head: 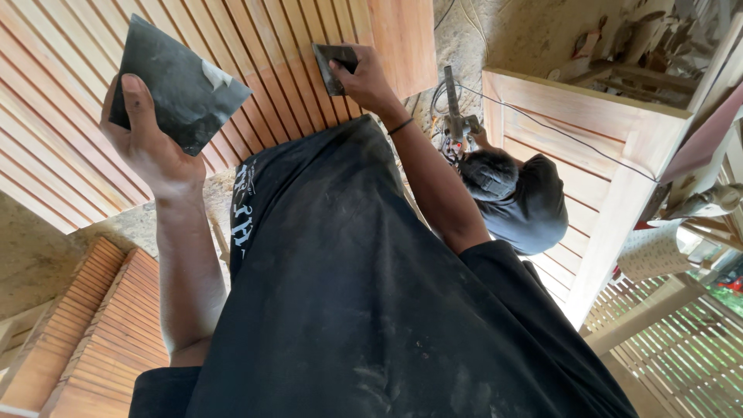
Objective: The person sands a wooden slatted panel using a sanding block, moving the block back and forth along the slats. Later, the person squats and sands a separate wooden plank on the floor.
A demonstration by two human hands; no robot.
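The left hand [151,143] pinches a thin, floppy sandpaper sheet [179,81] at its edge; the right hand's [364,77] fingers press a folded piece [334,63] onto the slatted panel [271,77].

A large dark grey sandpaper sheet [179,81], roughly square and scuffed pale near one corner, is held up by its lower edge, tilted like a diamond in front of the slatted wooden panel [70,147]. A smaller folded sandpaper piece [334,66], equally dark, lies pressed flat against the panel's reddish-brown grooved slats near its upper edge, partly covered by the fingers [350,76] bearing on it.
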